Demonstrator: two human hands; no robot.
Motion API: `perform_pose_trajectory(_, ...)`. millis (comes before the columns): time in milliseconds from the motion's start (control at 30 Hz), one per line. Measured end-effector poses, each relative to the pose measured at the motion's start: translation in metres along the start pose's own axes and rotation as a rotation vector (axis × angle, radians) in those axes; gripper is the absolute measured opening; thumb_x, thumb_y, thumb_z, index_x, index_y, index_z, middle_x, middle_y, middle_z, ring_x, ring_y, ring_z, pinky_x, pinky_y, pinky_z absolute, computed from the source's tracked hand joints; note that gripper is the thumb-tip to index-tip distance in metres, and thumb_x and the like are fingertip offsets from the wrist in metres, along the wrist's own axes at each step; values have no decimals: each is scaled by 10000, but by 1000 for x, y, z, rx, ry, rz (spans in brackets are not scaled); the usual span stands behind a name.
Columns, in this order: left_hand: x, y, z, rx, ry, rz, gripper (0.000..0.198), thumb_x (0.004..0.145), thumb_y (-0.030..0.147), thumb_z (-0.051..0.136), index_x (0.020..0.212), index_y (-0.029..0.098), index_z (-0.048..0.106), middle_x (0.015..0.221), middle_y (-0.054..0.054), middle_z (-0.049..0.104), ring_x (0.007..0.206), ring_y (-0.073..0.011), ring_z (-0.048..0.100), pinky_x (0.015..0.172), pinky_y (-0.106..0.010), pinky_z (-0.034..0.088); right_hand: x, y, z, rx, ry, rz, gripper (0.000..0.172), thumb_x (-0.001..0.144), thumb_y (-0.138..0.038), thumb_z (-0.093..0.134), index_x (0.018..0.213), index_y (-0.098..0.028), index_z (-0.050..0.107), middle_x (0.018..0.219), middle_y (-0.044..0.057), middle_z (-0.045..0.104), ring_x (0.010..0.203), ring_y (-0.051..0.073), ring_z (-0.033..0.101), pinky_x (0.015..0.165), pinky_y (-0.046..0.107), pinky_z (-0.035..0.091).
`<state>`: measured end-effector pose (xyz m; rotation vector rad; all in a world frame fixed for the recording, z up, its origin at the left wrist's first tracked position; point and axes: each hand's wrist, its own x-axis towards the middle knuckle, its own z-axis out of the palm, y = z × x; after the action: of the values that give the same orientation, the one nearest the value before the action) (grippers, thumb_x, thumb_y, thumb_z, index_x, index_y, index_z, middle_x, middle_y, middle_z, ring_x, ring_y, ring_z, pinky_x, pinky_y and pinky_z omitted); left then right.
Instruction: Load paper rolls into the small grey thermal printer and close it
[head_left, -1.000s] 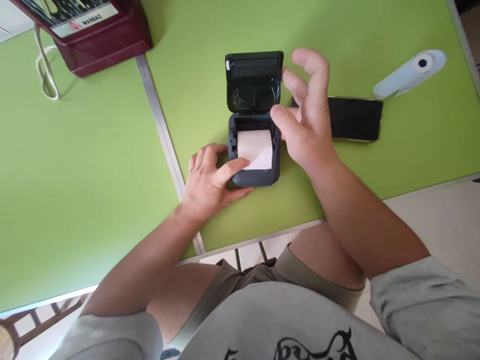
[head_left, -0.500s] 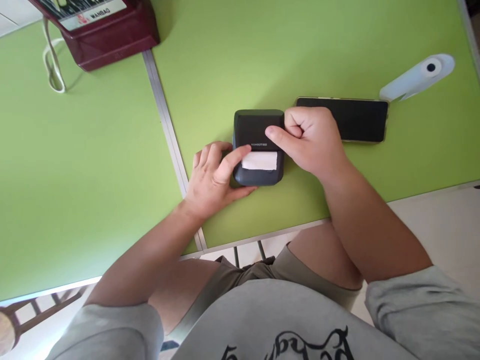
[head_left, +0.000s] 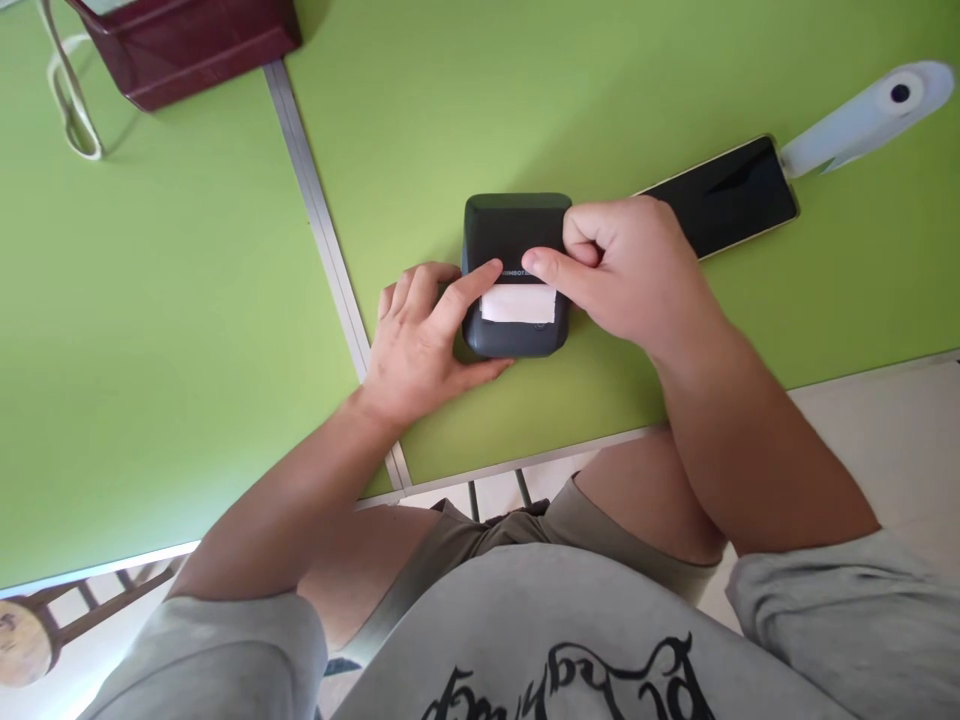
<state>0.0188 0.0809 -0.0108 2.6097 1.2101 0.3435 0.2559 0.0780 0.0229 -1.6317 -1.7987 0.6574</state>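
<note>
A small dark grey printer point(head_left: 510, 235) sits on the green table point(head_left: 187, 330) with its lid down. A strip of white paper point(head_left: 518, 303) sticks out of its front slot. My left hand point(head_left: 420, 345) grips the printer's left side, thumb resting on top by the paper. My right hand point(head_left: 630, 265) is curled over the printer's right side, with its thumb pressed on the lid just above the paper.
A black phone point(head_left: 724, 195) lies face up to the right of the printer. A pale blue device point(head_left: 862, 115) lies beyond it. A dark red box point(head_left: 187, 45) with a white cord point(head_left: 67, 110) stands at the back left. A metal seam point(head_left: 315, 230) splits the table.
The printer's lid was up with the paper roll showing; my right hand has pushed it down, leaving a paper strip out. The view has tilted slightly.
</note>
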Motion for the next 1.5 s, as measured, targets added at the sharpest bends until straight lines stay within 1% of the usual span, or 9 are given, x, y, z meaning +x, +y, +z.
perform_pose_trajectory(133,0,-1,3,-15,7,-59,1107,777,776,739,1627,212,308,1439,-210,603,1285,-424,581,1056,-529,454,-4,5,7,-10,71,-75,463,914,-428,653,620,-232,354,516,-34,358,539,136,400,574,316,341)
perform_pose_trajectory(200,-1,-3,4,-18,9,-75,1135,772,803,724,1629,193,297,1437,-223,605,1301,-439,580,1073,-545,448,-5,6,8,-5,78,-85,435,920,-383,632,625,-230,352,528,-32,386,539,132,413,597,318,361)
perform_pose_trajectory(367,-2,-8,2,-62,7,-40,1049,801,834,672,1581,186,403,1402,-198,628,1314,-433,591,1096,-545,456,-5,5,7,21,75,-68,423,914,-360,627,635,-232,336,537,-32,395,547,130,411,609,309,372)
perform_pose_trajectory(567,1,-9,-2,-95,19,-20,1023,801,890,617,1540,191,500,1313,-182,672,1239,-415,639,1065,-541,495,-1,-1,5,5,38,-35,436,908,-331,631,631,-229,310,533,-37,336,543,124,380,607,305,351)
perform_pose_trajectory(867,2,-9,-3,-80,15,-11,1001,796,871,646,1534,209,505,1307,-181,669,1235,-417,643,1057,-532,511,6,-8,-6,-69,-89,-15,431,876,-333,674,637,-235,329,532,-38,339,565,136,384,615,320,306)
perform_pose_trajectory(1067,4,-11,-3,-109,1,-13,1006,776,860,682,1510,191,520,1292,-195,656,1247,-427,631,1071,-550,499,7,-13,-19,-72,-199,36,440,768,-264,751,632,-230,333,587,-45,432,594,117,353,618,315,287)
perform_pose_trajectory(1200,5,-12,-3,-112,7,-3,973,780,855,683,1488,204,538,1278,-181,663,1222,-418,644,1060,-558,510,10,-14,-25,-52,-261,71,415,717,-247,782,651,-231,373,613,-41,474,607,129,397,606,311,290)
perform_pose_trajectory(1333,7,-12,-4,-94,21,2,948,776,870,669,1453,213,572,1253,-173,677,1201,-406,654,1046,-552,520,16,-12,-28,-10,-281,122,382,734,-231,754,642,-232,383,591,-41,405,580,129,362,587,310,269)
perform_pose_trajectory(1500,8,-12,-3,-109,15,1,954,756,829,726,1444,183,587,1234,-187,687,1204,-429,661,1033,-567,517,24,-17,-35,-34,-341,157,432,735,-265,785,642,-236,364,579,-50,354,545,118,319,561,311,242)
